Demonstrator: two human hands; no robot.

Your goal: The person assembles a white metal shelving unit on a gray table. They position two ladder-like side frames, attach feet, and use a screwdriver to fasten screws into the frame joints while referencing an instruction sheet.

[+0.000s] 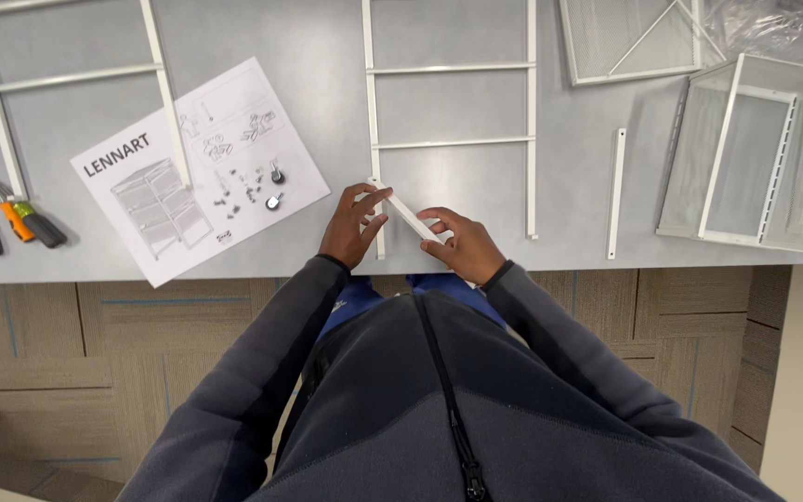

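While both hands pinch a short white metal bar (408,216) over the near edge of the grey worktop (327,56), the left hand (350,229) grips its far end and the right hand (462,246) its near end, right by the lower end of a white ladder-like frame (451,67). By the look of it, the step in hand is lining this bar up with the frame's leg. The next move likely calls for steady alignment, checked against the instruction sheet (199,167) and small fittings (275,186) to the left.

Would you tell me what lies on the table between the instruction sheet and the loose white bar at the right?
In the head view, between the instruction sheet and the loose white bar lie a white ladder-like frame and both hands, left hand and right hand, holding a short white bar.
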